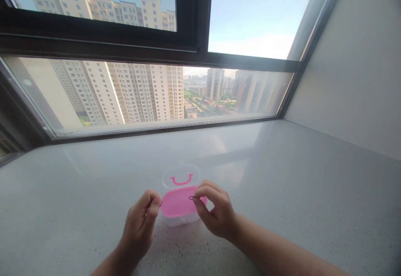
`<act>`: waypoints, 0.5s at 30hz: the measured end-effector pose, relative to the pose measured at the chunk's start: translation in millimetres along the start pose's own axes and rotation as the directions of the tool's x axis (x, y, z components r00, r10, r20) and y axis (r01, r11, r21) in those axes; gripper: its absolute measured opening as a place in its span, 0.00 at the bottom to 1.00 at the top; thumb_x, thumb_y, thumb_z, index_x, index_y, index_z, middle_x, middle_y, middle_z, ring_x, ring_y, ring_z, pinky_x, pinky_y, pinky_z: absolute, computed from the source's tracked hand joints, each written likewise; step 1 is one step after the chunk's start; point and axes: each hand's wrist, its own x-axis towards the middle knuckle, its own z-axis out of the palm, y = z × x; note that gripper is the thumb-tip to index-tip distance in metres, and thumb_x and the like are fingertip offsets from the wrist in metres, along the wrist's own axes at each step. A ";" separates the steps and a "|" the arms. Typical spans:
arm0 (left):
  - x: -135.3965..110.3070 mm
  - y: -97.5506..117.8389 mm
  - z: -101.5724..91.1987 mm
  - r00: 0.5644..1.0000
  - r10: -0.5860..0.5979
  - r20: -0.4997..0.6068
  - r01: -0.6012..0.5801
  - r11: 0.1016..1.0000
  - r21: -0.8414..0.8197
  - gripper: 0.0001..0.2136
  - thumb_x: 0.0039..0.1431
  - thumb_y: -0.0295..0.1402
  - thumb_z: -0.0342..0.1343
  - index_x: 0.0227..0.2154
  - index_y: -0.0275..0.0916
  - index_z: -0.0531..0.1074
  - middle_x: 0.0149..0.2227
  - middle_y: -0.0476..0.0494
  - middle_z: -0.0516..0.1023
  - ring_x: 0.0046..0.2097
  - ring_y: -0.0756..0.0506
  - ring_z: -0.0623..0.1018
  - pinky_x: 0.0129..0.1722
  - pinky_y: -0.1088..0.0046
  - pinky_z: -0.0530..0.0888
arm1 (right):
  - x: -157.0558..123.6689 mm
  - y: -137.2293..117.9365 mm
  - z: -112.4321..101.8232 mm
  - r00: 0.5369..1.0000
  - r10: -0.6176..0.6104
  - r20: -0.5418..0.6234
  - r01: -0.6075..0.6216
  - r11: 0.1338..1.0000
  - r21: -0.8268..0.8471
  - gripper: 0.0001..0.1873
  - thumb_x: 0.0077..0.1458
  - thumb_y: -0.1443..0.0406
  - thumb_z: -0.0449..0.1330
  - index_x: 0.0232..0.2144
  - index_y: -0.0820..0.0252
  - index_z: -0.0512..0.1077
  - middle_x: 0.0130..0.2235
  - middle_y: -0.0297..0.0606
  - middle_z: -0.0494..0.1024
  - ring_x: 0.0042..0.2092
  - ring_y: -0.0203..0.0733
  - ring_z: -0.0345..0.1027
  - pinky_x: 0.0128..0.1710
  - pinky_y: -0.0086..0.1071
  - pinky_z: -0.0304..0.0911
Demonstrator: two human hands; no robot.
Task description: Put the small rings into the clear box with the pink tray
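A small clear plastic box [180, 221] with a pink tray [177, 203] in its top stands on the sill. Behind it lies its clear lid [167, 175], which carries a pink handle [182, 183]. At the box's left end, my left hand [141, 217] is closed, and a bit of a thin dark loop [161, 203] shows at its fingertips. Over the tray's right side, my right hand [217, 209] pinches another small thin dark loop [191, 198] between thumb and forefinger. The exact kind of these loops is too small to tell.
The pale speckled sill [94, 175] runs beneath everything. A dark window frame [200, 61] borders it at the back, with tall buildings outside. On the right rises a white wall [351, 67].
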 end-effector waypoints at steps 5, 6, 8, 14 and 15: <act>-0.5 1.7 0.7 1.000 0.008 0.002 -0.008 1.000 0.003 0.13 0.62 0.36 0.44 0.21 0.42 0.59 0.20 0.55 0.59 0.23 0.50 0.63 0.23 0.78 0.63 | -0.5 0.4 0.3 1.000 -0.002 0.003 0.002 1.000 0.008 0.06 0.54 0.73 0.53 0.29 0.60 0.68 0.27 0.38 0.70 0.30 0.40 0.63 0.31 0.33 0.60; -0.7 1.2 0.8 1.000 0.009 0.007 -0.009 1.000 0.004 0.13 0.62 0.36 0.44 0.21 0.42 0.59 0.20 0.55 0.58 0.23 0.50 0.63 0.23 0.78 0.63 | -0.6 0.4 0.2 1.000 -0.001 0.003 0.001 1.000 0.010 0.06 0.54 0.73 0.53 0.29 0.60 0.68 0.27 0.38 0.70 0.30 0.39 0.63 0.31 0.33 0.60; -1.1 -0.2 0.8 1.000 0.012 0.019 -0.012 1.000 0.005 0.13 0.63 0.36 0.43 0.21 0.42 0.58 0.21 0.55 0.58 0.23 0.50 0.63 0.23 0.78 0.63 | -0.8 0.3 -0.1 1.000 0.003 0.003 -0.003 1.000 0.011 0.06 0.54 0.73 0.53 0.29 0.60 0.68 0.27 0.37 0.70 0.30 0.39 0.63 0.31 0.33 0.60; -1.8 -4.1 0.7 0.999 0.017 0.044 -0.018 1.000 0.016 0.14 0.64 0.37 0.42 0.22 0.42 0.58 0.21 0.55 0.57 0.24 0.50 0.62 0.24 0.77 0.62 | -0.1 -0.6 -0.6 1.000 0.002 0.004 -0.002 1.000 0.013 0.06 0.54 0.73 0.53 0.29 0.60 0.68 0.27 0.37 0.70 0.30 0.39 0.63 0.31 0.33 0.60; -1.9 -4.3 0.7 0.999 0.016 0.046 -0.017 1.000 0.017 0.14 0.64 0.37 0.42 0.21 0.42 0.58 0.21 0.55 0.57 0.24 0.50 0.62 0.24 0.77 0.62 | 0.0 -0.5 -0.5 1.000 0.002 0.004 -0.002 1.000 0.014 0.06 0.53 0.73 0.53 0.29 0.60 0.68 0.27 0.38 0.70 0.30 0.39 0.63 0.31 0.33 0.60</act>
